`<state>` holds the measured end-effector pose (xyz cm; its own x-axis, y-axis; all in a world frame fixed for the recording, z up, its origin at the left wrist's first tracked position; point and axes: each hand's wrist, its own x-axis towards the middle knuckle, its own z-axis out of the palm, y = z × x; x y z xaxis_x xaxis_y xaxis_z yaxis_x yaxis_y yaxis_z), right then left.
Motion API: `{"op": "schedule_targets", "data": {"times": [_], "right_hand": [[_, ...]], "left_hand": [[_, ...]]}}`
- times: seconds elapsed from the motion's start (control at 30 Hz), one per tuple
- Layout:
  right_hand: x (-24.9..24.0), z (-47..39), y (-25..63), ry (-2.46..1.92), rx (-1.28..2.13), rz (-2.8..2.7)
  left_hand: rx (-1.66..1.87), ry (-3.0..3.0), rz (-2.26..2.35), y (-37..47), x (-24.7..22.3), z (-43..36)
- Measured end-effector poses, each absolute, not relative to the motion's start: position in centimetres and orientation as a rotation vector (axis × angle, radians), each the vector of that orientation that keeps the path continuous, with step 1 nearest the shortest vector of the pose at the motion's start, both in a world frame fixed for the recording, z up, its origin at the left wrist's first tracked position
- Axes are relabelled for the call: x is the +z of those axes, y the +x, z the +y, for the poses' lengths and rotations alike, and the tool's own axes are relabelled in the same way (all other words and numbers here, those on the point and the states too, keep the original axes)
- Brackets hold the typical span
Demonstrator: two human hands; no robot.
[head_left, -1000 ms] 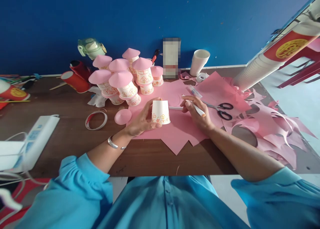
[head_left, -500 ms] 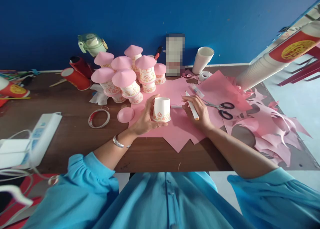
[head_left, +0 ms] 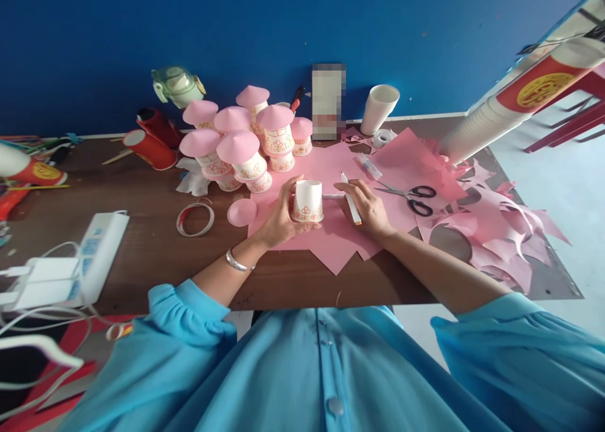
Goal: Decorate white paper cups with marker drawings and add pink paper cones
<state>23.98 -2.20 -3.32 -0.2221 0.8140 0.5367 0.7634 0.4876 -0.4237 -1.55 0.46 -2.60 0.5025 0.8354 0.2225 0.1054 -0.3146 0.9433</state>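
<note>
My left hand (head_left: 280, 221) grips a white paper cup (head_left: 308, 199) that stands mouth up, with red flowers and green marks drawn around its lower part. My right hand (head_left: 371, 210) holds a white marker (head_left: 351, 205) to the right of the cup, not touching it. Another slim white pen (head_left: 333, 196) lies on the pink paper (head_left: 333, 249) between the hands. Behind my left hand stand several paper-cup towers (head_left: 249, 166) with pink cone roofs and drawn flowers. A pink disc (head_left: 242, 213) lies left of my left hand.
Black-handled scissors (head_left: 418, 200), a glue tube (head_left: 368, 166) and pink scraps (head_left: 501, 246) lie on the right. Stacked white cups (head_left: 379, 109) stand near the wall. A tape roll (head_left: 195, 220) and a power strip (head_left: 101, 255) are on the left.
The camera view has shifted slightly. My right hand and the marker have moved a little left, closer to the cup. My left hand still holds the cup.
</note>
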Motion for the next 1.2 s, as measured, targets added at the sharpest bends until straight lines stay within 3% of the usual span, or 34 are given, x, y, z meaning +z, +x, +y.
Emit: {"op": "schedule_targets", "data": {"times": [0.3,0.53,0.77,1.07,1.2], "right_hand": [[-2.9,-2.1,23.9,-1.308,0.141,-2.062],[0.3,-3.7,22.7,-1.139,0.841,-1.592],[1.2,-4.5,19.9,-0.939,1.206,-1.264],[0.9,-3.9,20.2,-0.876,1.343,-1.178],[0.6,-3.6,20.7,-0.980,1.066,-1.405]], "left_hand": [[0.958,1.943,0.840,-1.5,-2.4,0.4],[1.094,2.283,0.911,-1.4,0.4,-0.4],[1.104,2.323,1.163,0.5,0.2,-2.8],[1.058,1.949,0.855,-0.2,0.7,-4.1],[1.056,1.839,0.910,-0.7,0.1,-3.7]]}}
